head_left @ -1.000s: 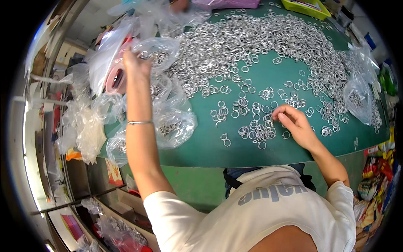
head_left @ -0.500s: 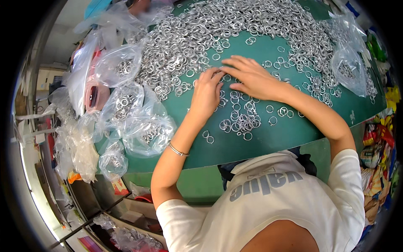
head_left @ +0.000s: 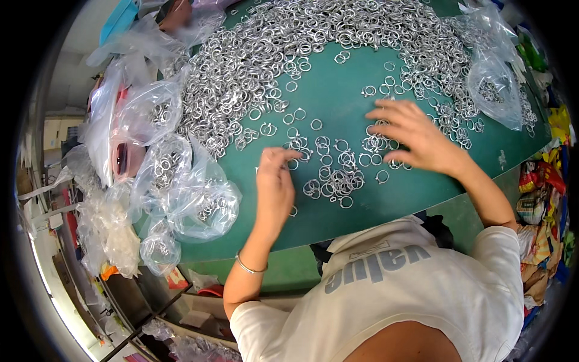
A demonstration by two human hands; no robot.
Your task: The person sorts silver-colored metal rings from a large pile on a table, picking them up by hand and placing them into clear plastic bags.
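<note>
Small silver metal rings lie on a dark green tabletop (head_left: 301, 226). My left hand (head_left: 276, 187), with a silver bangle (head_left: 248, 265) on its wrist, rests low at the left edge of a loose cluster of rings (head_left: 295, 145). Its fingers are bent, the forefinger reaching rightward beside those rings, and no ring shows in its grasp. On the right, my right hand (head_left: 422, 136) has its fingers spread over another group of rings (head_left: 374, 143), partly hiding them. Between the hands sits a denser small heap of rings (head_left: 341, 181).
A large bank of rings (head_left: 241, 78) curves around the far side of the table. Clear plastic bags (head_left: 205, 199) with rings inside stand at the left, near a pink container (head_left: 126, 160). Another clear bag (head_left: 494, 84) lies at the far right. Coloured packages (head_left: 543, 193) are beyond the table's right side.
My hands were close together above the middle heap and have moved apart. The left came nearer and leftward; the right went rightward, its fingers now spread. Rings lie in separate groups between them.
</note>
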